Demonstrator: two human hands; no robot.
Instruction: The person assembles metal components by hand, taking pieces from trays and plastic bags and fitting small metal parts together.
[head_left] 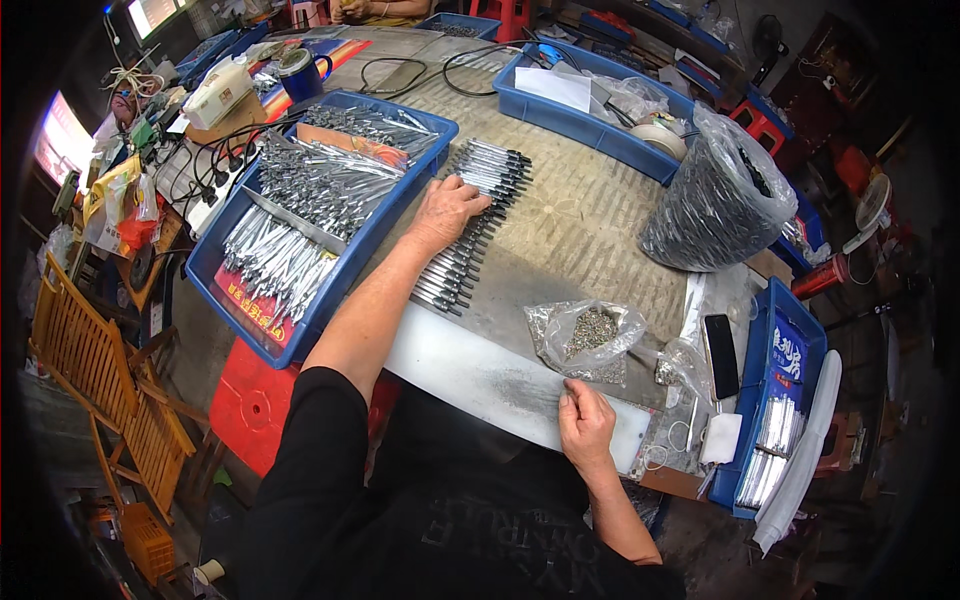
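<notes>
A long row of slim silver, pen-like rods with black ends (448, 274) lies side by side on the table. My left hand (450, 212) rests over the row's left side, its fingers bent down and closed on some of the rods; how many is hidden. My right hand (587, 424) is above the white board (480, 378) at the table's near edge, thumb and fingers pressed together. Whatever it may hold is too small to make out. Just beyond it sits an open clear bag of small metal parts (592, 335).
At left, a blue tray (345, 285) is heaped with silver rods. A blue bin (590, 130) and a clear bag of dark parts (715, 200) stand at the far right. Nearer are a phone (720, 355) and another blue tray (745, 450). Another person's hand (350, 10) shows at the far edge.
</notes>
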